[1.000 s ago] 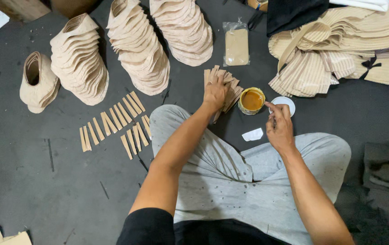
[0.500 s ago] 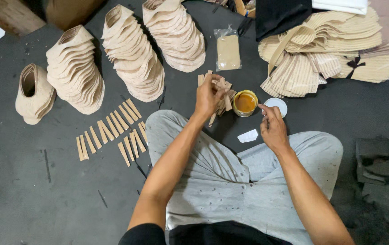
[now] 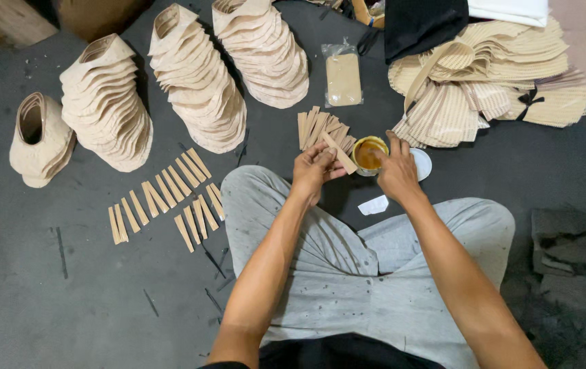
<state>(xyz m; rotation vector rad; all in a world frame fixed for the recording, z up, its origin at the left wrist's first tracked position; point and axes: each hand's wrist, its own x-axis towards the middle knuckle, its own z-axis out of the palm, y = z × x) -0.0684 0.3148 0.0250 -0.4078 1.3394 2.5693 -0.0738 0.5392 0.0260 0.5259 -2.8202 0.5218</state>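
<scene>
My left hand holds a tan strip above my knee, its far end pointing toward a small round tin of amber glue. A loose pile of the same tan strips lies just behind that hand. My right hand rests against the right side of the tin with its fingers curled at the rim; whether it holds a tool is hidden. A white lid lies right of that hand.
Rows of tan strips lie spread on the dark floor at left. Several stacks of beige shaped pieces stand behind them. A clear bag of strips, a heap of ribbed beige pieces, black cloth and a white scrap lie nearby.
My left hand has drawn one strip off the pile and back toward my knee. My right hand has moved left from the white lid to the glue tin.
</scene>
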